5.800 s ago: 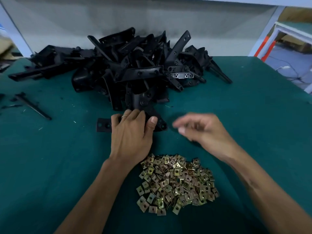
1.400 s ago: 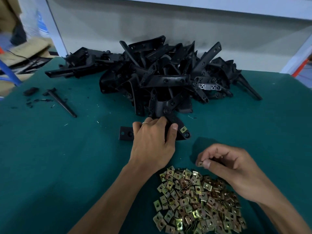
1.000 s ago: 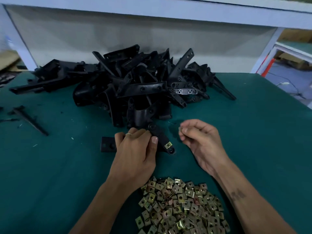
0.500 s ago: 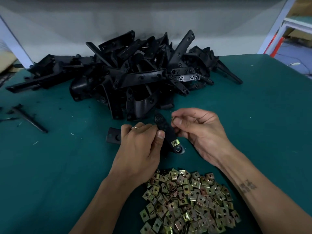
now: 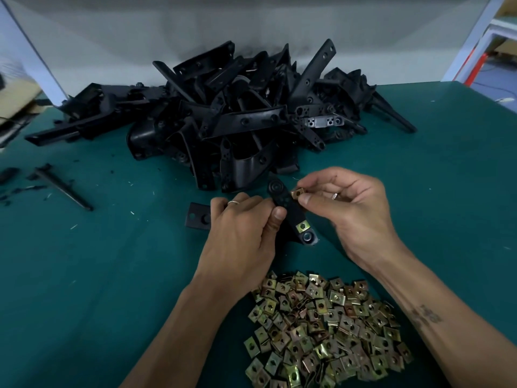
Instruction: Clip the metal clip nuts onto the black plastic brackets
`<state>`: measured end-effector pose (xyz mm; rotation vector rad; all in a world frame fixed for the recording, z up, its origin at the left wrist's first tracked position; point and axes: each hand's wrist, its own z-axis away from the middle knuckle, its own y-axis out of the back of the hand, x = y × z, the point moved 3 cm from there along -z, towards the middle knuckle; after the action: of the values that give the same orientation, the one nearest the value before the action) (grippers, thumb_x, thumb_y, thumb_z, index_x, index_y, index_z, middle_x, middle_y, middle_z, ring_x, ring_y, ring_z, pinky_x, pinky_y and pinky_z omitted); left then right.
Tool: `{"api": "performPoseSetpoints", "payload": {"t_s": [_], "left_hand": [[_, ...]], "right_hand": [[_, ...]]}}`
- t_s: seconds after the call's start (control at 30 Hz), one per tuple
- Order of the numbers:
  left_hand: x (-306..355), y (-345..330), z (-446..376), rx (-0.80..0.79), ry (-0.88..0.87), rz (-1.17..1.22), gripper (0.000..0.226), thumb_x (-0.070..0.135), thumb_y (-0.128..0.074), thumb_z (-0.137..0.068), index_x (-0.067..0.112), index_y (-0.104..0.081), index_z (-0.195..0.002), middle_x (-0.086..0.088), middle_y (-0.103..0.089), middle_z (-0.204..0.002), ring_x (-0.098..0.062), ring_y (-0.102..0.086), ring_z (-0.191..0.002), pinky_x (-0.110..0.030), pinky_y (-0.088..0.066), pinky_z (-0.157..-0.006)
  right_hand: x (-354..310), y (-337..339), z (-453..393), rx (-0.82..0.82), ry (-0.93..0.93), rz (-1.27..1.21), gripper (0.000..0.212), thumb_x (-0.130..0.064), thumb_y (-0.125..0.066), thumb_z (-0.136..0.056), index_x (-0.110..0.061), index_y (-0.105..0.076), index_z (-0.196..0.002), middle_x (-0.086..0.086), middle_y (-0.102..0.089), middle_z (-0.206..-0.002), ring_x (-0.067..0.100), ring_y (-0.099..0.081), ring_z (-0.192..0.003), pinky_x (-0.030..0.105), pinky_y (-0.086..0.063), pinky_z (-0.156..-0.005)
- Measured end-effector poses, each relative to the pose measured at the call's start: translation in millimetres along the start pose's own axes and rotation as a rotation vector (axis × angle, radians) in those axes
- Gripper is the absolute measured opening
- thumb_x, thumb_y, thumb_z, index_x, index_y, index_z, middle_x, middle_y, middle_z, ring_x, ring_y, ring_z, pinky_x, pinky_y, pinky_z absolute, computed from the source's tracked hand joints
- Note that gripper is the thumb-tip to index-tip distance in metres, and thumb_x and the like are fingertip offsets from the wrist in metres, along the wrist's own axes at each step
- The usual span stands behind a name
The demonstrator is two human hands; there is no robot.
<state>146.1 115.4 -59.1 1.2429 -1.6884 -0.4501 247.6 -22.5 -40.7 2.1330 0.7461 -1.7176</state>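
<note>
My left hand (image 5: 244, 233) grips a black plastic bracket (image 5: 291, 211) on the green table, fingers curled over its middle. One brass clip nut (image 5: 302, 227) sits clipped on the bracket's near arm. My right hand (image 5: 349, 208) pinches a second clip nut (image 5: 297, 193) between thumb and forefinger, right at the edge of the bracket's far arm. A loose pile of brass clip nuts (image 5: 321, 329) lies near me, under my forearms. A big heap of black brackets (image 5: 229, 119) fills the back of the table.
A thin black strip (image 5: 63, 187) and small black scraps lie at the left on the green table mat (image 5: 84, 275). A grey wall stands behind the heap. A white frame post (image 5: 472, 32) rises at the back right.
My right hand lifted a clip nut from the pile and brought it up to the bracket's far arm. My left hand kept hold of the bracket, which now carries one clipped nut.
</note>
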Motion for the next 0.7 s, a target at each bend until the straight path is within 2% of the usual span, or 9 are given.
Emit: {"api": "performPoseSetpoints", "payload": {"t_s": [0.13, 0.33, 0.7], "left_hand": [[-0.2, -0.7, -0.1, 0.0, 0.001, 0.005, 0.038, 0.041, -0.027, -0.109, 0.03, -0.033, -0.073, 0.013, -0.04, -0.067, -0.015, -0.043, -0.072, -0.044, -0.035, -0.084], [1.2, 0.5, -0.5, 0.028, 0.0, 0.008, 0.034, 0.037, -0.03, -0.108, 0.03, -0.034, -0.075, 0.014, -0.039, -0.069, -0.016, -0.042, -0.072, -0.045, -0.035, -0.082], [0.7, 0.9, 0.1, 0.044, 0.004, 0.025, 0.031, 0.034, -0.032, -0.107, 0.03, -0.033, -0.076, 0.014, -0.041, -0.07, -0.017, -0.042, -0.073, -0.046, -0.035, -0.081]], "right_hand": [[-1.2, -0.4, 1.4, 0.01, -0.019, -0.023, 0.019, -0.004, -0.079, -0.075, -0.019, -0.082, -0.087, 0.007, -0.078, -0.088, 0.018, -0.074, -0.086, 0.024, -0.056, -0.081], [0.6, -5.0, 3.7, 0.071, -0.051, -0.052, 0.022, 0.008, -0.077, -0.081, -0.015, -0.08, -0.081, 0.009, -0.077, -0.08, 0.016, -0.072, -0.075, 0.023, -0.057, -0.074], [-5.1, -9.1, 7.4, 0.116, -0.071, -0.03, 0.023, 0.008, -0.078, -0.079, -0.014, -0.08, -0.073, 0.008, -0.078, -0.079, 0.015, -0.075, -0.077, 0.02, -0.056, -0.076]]}}
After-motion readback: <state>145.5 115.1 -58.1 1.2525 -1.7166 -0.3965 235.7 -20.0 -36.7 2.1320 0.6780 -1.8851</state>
